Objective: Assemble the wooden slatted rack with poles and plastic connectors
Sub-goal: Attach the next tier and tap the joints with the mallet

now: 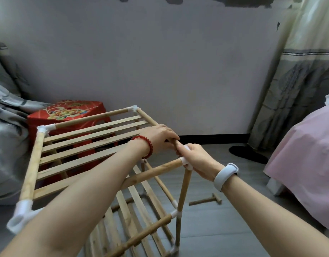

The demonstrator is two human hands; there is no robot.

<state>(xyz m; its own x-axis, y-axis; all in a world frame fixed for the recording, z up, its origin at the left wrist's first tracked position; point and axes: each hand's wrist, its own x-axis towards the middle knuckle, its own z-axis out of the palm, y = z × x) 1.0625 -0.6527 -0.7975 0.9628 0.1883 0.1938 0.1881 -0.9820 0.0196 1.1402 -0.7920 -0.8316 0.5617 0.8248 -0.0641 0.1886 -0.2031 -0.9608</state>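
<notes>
Wooden slatted rack [89, 141] stands on the grey floor [234, 219] before the wall, its top shelf tilted. At the near right corner, the left hand [158, 136] grips the side pole [147, 116], while the right hand [197, 160] grasps the white plastic connector [184, 161] atop an upright pole [183, 191]. A small wooden mallet [206, 200] lies on the floor nearby.

Pale wooden rack [89, 138] with white connectors [20, 216]; red, gold-flowered stool [67, 112]; pink cloth [304, 154].

Grey wall [160, 62], curtain [299, 89] (patterned), red stool [71, 112]
</notes>
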